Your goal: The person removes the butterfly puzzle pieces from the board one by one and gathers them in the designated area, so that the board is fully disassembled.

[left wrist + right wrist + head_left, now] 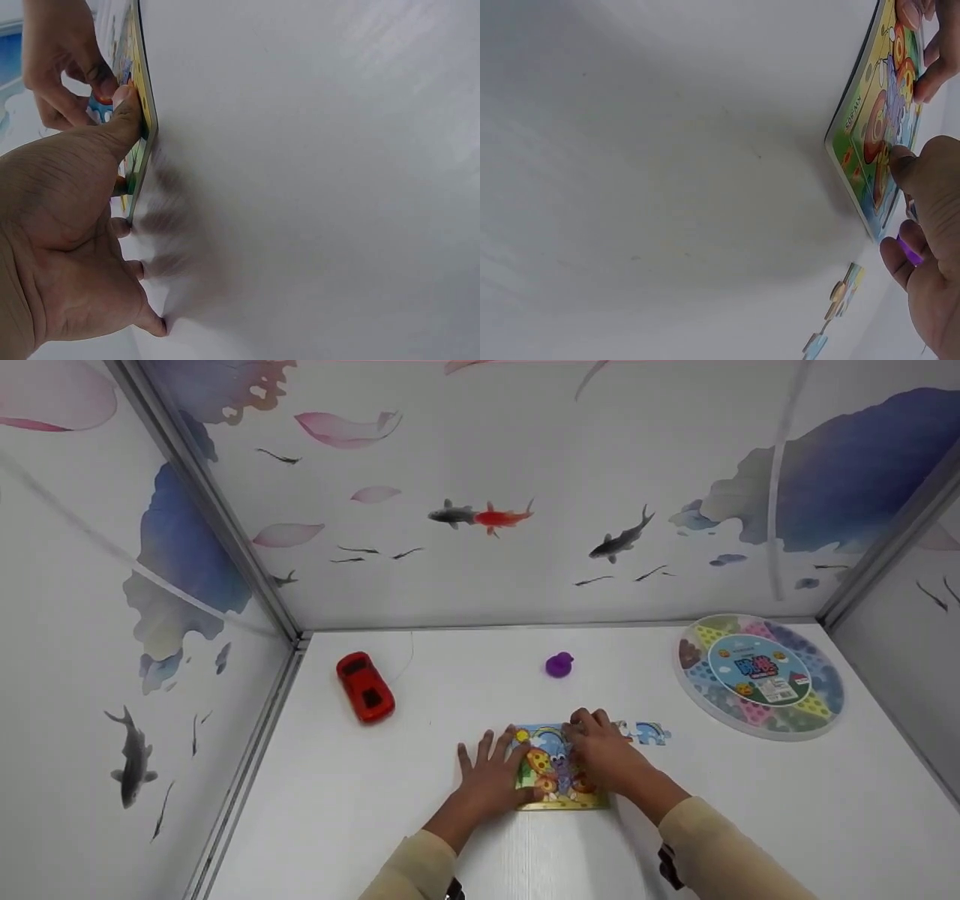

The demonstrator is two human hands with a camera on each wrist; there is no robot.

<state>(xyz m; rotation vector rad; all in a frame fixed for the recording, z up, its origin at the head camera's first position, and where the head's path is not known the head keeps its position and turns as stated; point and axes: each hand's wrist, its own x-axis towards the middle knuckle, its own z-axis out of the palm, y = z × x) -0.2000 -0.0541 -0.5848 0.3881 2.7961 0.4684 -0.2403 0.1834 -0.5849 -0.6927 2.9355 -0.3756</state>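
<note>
A jigsaw puzzle board [562, 802] with a cartoon butterfly picture lies flat on the white table. My left hand [486, 784] rests at its left side, fingers spread and the thumb on the picture near the lower edge. Over the upper right part of the board is my right hand [606, 754], its thumb and fingers pinching a small blue puzzle piece [100, 110], which the hand mostly hides in the head view. Just right of that hand, loose puzzle pieces [651, 733] with a rainbow design lie on the table.
A red toy car [365, 688] stands at the back left. Behind the board sits a small purple toy duck [559, 664]. A large round, clear-lidded case [759, 676] of colourful contents lies at the back right. Printed wall panels [480, 585] enclose the table's back and sides.
</note>
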